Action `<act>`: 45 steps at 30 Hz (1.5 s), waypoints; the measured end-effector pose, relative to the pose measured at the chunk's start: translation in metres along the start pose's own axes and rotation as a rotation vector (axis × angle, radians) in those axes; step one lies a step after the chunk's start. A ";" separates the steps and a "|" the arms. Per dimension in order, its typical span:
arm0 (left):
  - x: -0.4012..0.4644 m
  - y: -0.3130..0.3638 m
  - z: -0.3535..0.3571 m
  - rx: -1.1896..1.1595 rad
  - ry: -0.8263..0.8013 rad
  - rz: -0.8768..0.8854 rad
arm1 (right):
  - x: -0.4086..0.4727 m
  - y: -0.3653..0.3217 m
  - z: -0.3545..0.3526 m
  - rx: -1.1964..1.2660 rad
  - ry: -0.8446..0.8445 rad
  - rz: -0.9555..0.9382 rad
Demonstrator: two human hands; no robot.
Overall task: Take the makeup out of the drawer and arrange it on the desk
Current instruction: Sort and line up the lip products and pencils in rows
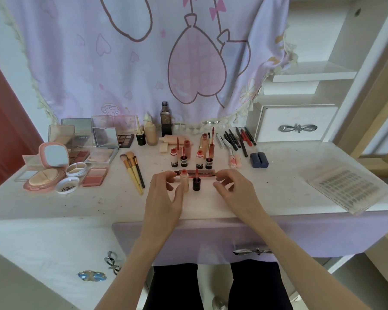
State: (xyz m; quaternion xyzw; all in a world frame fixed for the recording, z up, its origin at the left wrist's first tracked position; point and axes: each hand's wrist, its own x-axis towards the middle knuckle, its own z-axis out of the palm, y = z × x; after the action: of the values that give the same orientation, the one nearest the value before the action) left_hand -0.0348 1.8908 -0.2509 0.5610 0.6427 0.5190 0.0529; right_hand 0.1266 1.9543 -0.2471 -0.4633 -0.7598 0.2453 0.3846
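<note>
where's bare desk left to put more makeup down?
Bare desk between the navy case and the lash tray, and along the front edge left of the left hand. Crowded: palettes far left, lip tubes centre, pencils at the back.

Soft, even daylight, moderately bright; source not visible. Shadows faint: pale smudges under left hand [164, 193] and right hand [235, 189] on desk [278, 186]. Small glare on compact mirror [55, 155] and on clear plastic tray [347, 191]. Colours washed, slight pink-lilac cast. Strong wide-angle distortion: desk edge bows, shelves [314, 74] lean at right margin. Centre fairly sharp; corners soft, forearms at bottom smeared. Small labels on bottles unreadable.
</note>
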 end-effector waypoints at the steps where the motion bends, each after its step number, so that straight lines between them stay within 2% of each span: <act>1: -0.003 0.007 0.000 0.002 0.021 0.078 | -0.002 0.003 -0.009 -0.011 0.022 -0.013; 3: -0.009 0.023 0.006 0.018 -0.002 0.226 | -0.007 0.009 -0.030 -0.043 0.074 -0.030; 7: -0.013 0.060 0.042 0.128 -0.166 0.441 | -0.014 0.030 -0.084 -0.210 0.187 -0.020; 13: -0.016 0.095 0.124 0.232 -0.605 0.522 | -0.028 0.085 -0.157 -0.516 0.256 0.117; 16: -0.020 0.107 0.162 0.318 -0.739 0.592 | -0.038 0.114 -0.183 -0.639 0.260 0.265; 19: -0.024 0.120 0.193 0.338 -0.802 0.660 | -0.048 0.137 -0.198 -0.691 0.176 0.407; 22: -0.030 0.135 0.218 0.319 -0.803 0.692 | -0.058 0.149 -0.199 -0.575 0.160 0.419; 25: -0.036 0.148 0.232 0.308 -0.711 0.640 | -0.062 0.149 -0.197 -0.498 0.225 0.346; 29: -0.026 0.150 0.233 0.399 -0.646 0.585 | -0.067 0.143 -0.195 -0.297 0.278 0.288; 31: -0.013 0.143 0.227 0.360 -0.658 0.602 | -0.071 0.143 -0.197 -0.178 0.309 0.297; 35: 0.006 0.133 0.211 0.338 -0.755 0.620 | -0.070 0.142 -0.203 0.098 0.560 0.379; 37: 0.012 0.130 0.205 0.315 -0.735 0.635 | -0.067 0.140 -0.202 0.213 0.633 0.400; 40: 0.020 0.130 0.196 0.160 -0.645 0.653 | -0.059 0.137 -0.197 0.495 0.570 0.494; 43: 0.026 0.130 0.192 -0.016 -0.602 0.513 | -0.045 0.128 -0.195 0.991 0.492 0.588; 45: 0.028 0.129 0.191 -0.104 -0.562 0.439 | -0.038 0.121 -0.194 1.159 0.434 0.648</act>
State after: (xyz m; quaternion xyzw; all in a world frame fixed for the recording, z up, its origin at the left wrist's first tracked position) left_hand 0.1645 2.0070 -0.2295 0.8029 0.4400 0.3757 0.1433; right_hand 0.3569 1.9778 -0.2353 -0.4252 -0.2357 0.6154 0.6204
